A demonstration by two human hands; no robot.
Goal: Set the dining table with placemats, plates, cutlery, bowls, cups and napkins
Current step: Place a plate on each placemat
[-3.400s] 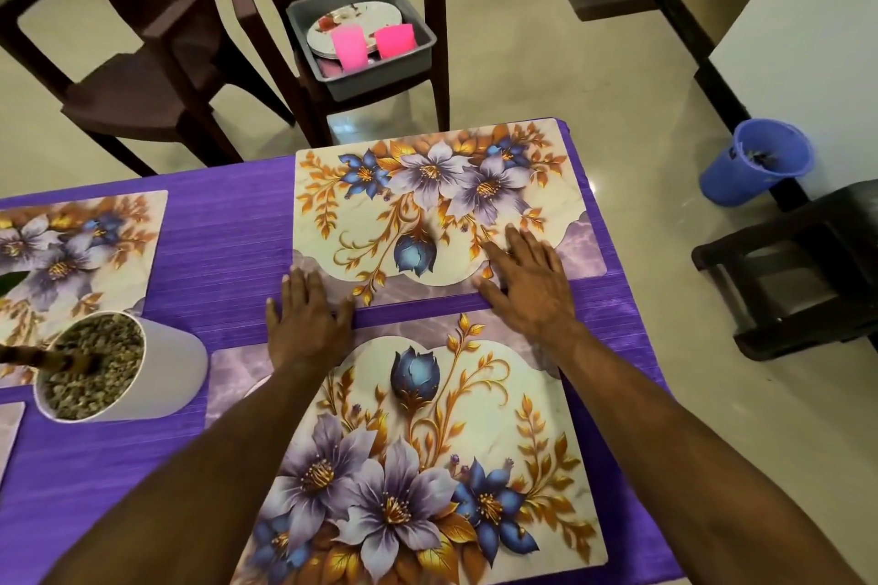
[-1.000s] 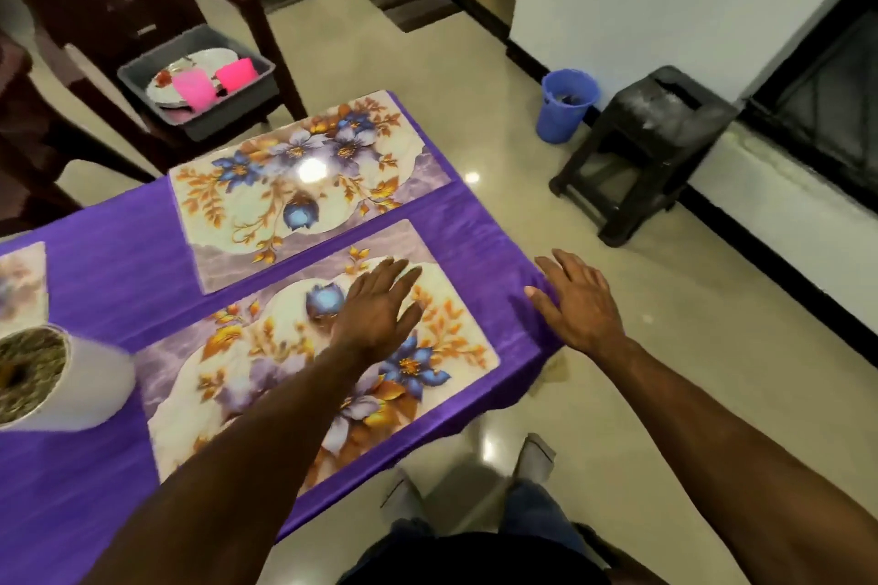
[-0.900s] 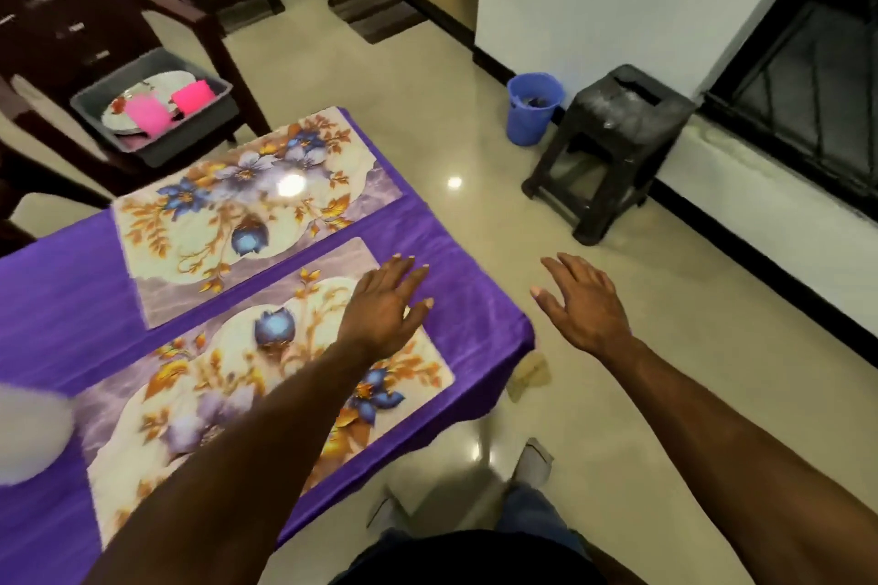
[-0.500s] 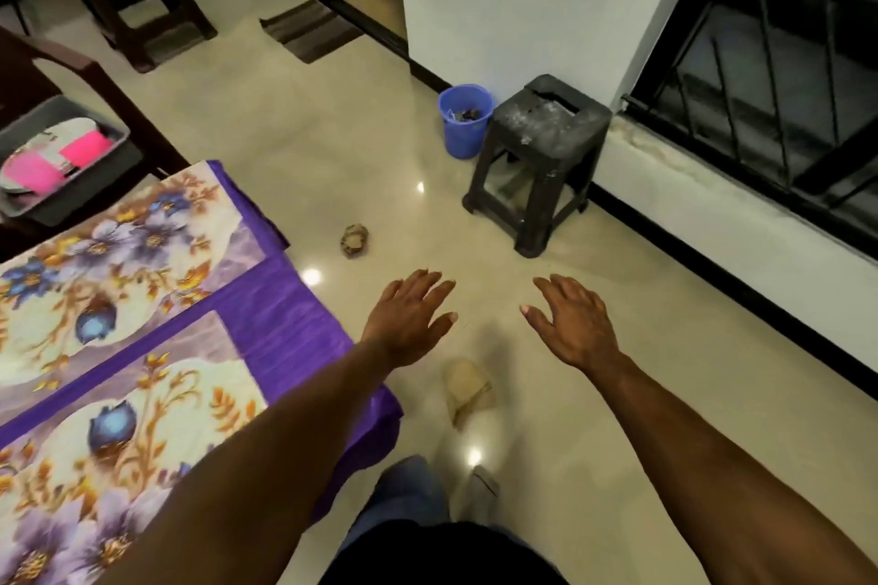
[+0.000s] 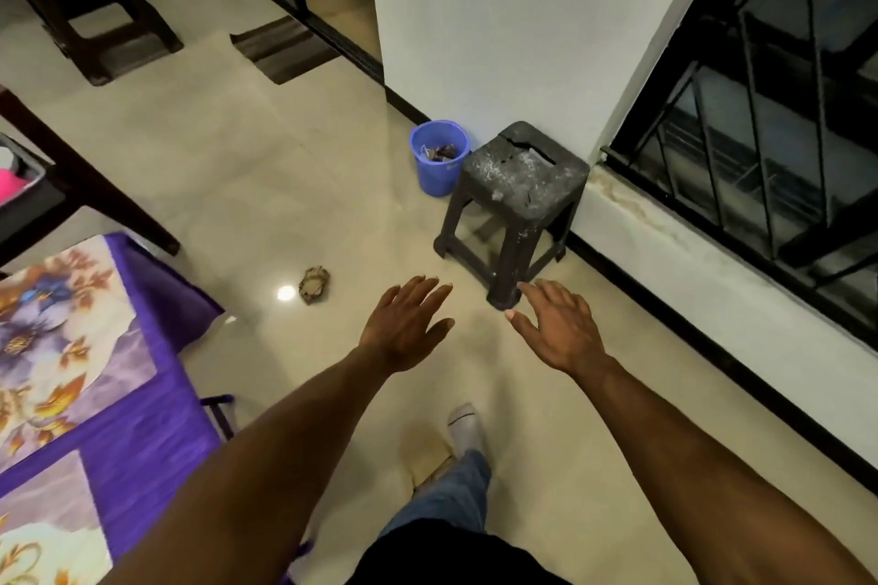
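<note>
Moved: view is swinging right, away from the table w/ purple cloth [image 5: 142, 432]; a sec ago the L hand was lying flat on the near mat, now both hands are hanging out over the floor, touching nothing, and the tub w/ plates is sliding almost out of shot at the left edge

Floor [image 5: 266, 166]: glossy tile, taking up most of the frame; person is prob walking round the table corner toward the supplies, so arms are swinging forward for balance, not reaching

Table: only its right corner is showing, cloth draping over the edge

Placemats: far placemat [image 5: 62, 342] and near placemat [image 5: 42, 532] are lying flat on the cloth, side by side w/ a purple strip between; both bare, so mats are looking done at this end and plates etc. are still to come

Stool [image 5: 518, 200]: dark plastic, standing against the wall corner, just ahead of the R hand, not part of the job

Bin [image 5: 439, 157]: blue, w/ scraps inside, tucked beside the stool

Grey tub [image 5: 23, 190]: sitting on a chair at far left, something pink inside; likely next stop for tableware

L hand [image 5: 404, 328]: palm down, fingers straight and spread a bit, holding nothing

R hand [image 5: 558, 328]: same, fingers relaxed and fanned wide, empty

Scrap [image 5: 313, 283]: small brownish bit lying on the floor nr the table corner, can't tell what it is
</note>
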